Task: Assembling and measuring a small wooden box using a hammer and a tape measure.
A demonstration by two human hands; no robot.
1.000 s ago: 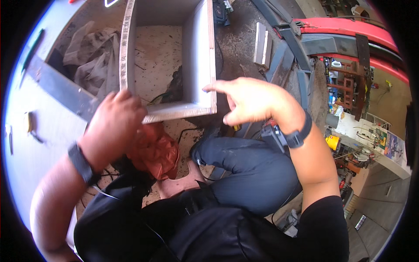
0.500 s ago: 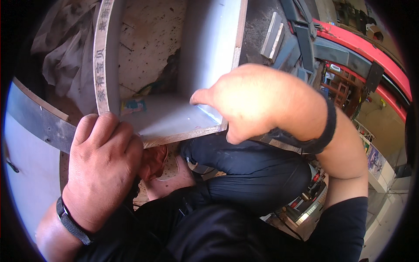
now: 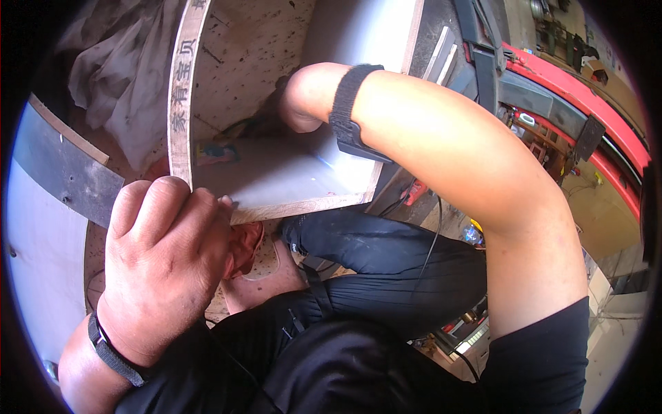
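Board box [image 3: 310,206]: looking stiff, fairly heavy, best holding by cut edges

Red beam [image 3: 583,93] is running along the far right. Box is sitting centre-left, far end running out of view. Speckled surface [image 3: 238,62] is showing inside; can't tell if floor or base. Smooth faces are probably slipping. Left hand [image 3: 162,245] is gripping the near-left corner; right hand [image 3: 303,96] is dipping inside, fingers hiding, can't tell its grip.
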